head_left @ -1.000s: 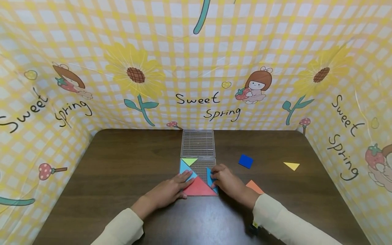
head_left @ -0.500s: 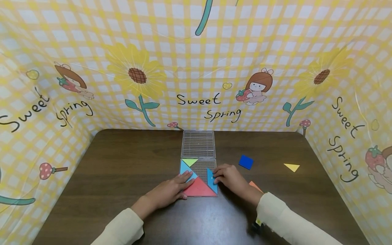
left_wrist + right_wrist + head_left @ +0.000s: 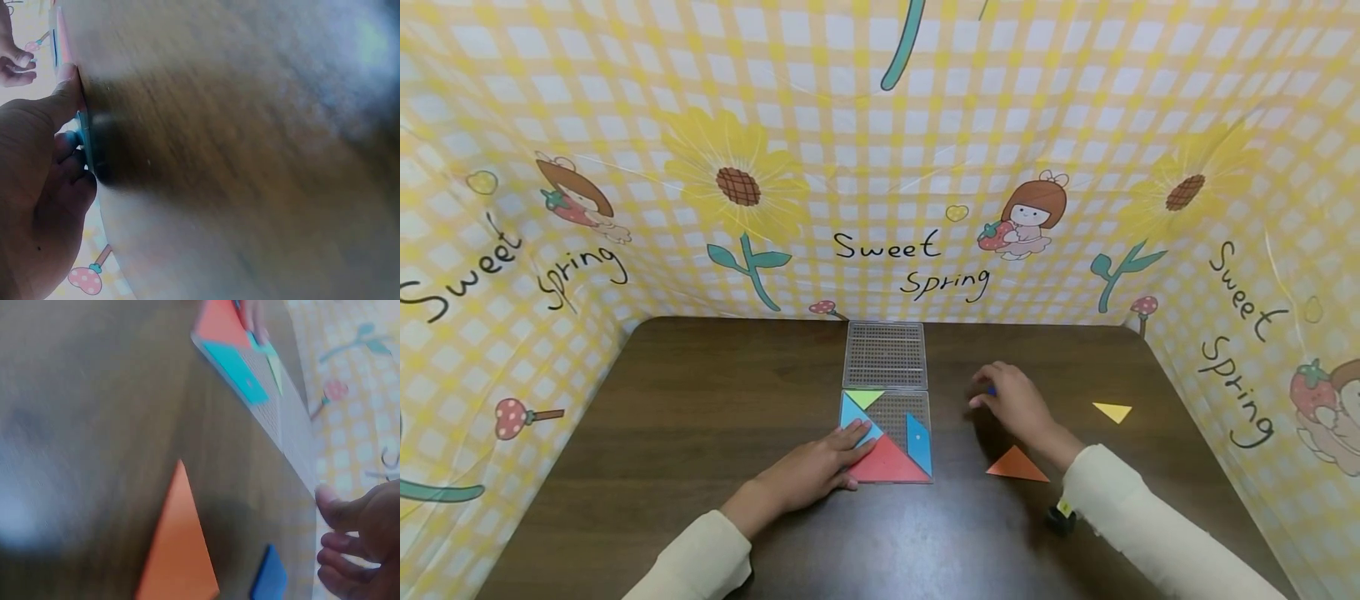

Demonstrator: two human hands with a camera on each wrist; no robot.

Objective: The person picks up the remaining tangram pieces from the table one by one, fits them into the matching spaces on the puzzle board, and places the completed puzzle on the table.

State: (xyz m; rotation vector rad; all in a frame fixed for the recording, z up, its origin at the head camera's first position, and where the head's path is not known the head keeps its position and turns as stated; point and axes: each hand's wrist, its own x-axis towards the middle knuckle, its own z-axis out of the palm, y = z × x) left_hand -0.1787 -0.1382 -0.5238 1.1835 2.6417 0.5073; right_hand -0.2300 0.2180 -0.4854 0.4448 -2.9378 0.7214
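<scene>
A clear tangram case (image 3: 904,407) lies unfolded on the table. In its near half are a red triangle (image 3: 889,461), a light blue triangle (image 3: 853,410), a green triangle (image 3: 865,398) and a blue parallelogram (image 3: 917,443). My left hand (image 3: 820,462) rests on the case's left side, fingers over the light blue and red triangles, thumb at the near corner. Above a dark blue square piece (image 3: 270,575) hovers my right hand (image 3: 1017,407), fingers loosely bent and holding nothing. That hand hides most of the square in the head view; the right wrist view shows it on the table.
An orange triangle (image 3: 1017,465) lies near the right forearm, and a yellow triangle (image 3: 1112,412) sits farther right. The case's gridded other half (image 3: 885,354) reaches the table's back edge. A checked yellow cloth (image 3: 880,167) encloses the back and sides.
My right hand has let go of the blue parallelogram and moved right to the dark blue square, uncovering the orange triangle. The parallelogram stays inside the case. My left hand keeps its place.
</scene>
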